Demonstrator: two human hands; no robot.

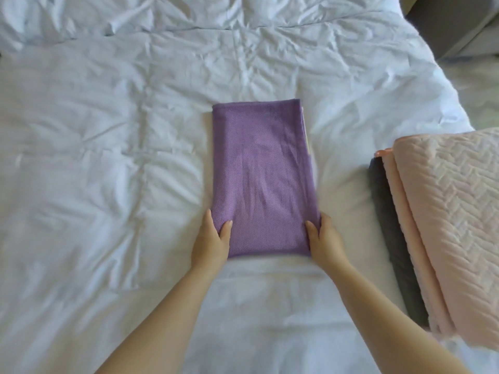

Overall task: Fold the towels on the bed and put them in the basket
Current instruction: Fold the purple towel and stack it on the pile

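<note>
The person's left hand (213, 238) grips the near left corner of a folded purple towel (259, 171), thumb on top and fingers along its side edge. The right hand (325, 240) holds the near right corner in the same way. The towel lies flat as a long rectangle in the middle of the bed (108, 157), on a wrinkled white duvet, with a pale layer showing along its right side. Toward the bed's right edge, well apart from it, a folded pink quilted cloth (445, 211) rests on a dark grey folded cloth (388, 225).
</note>
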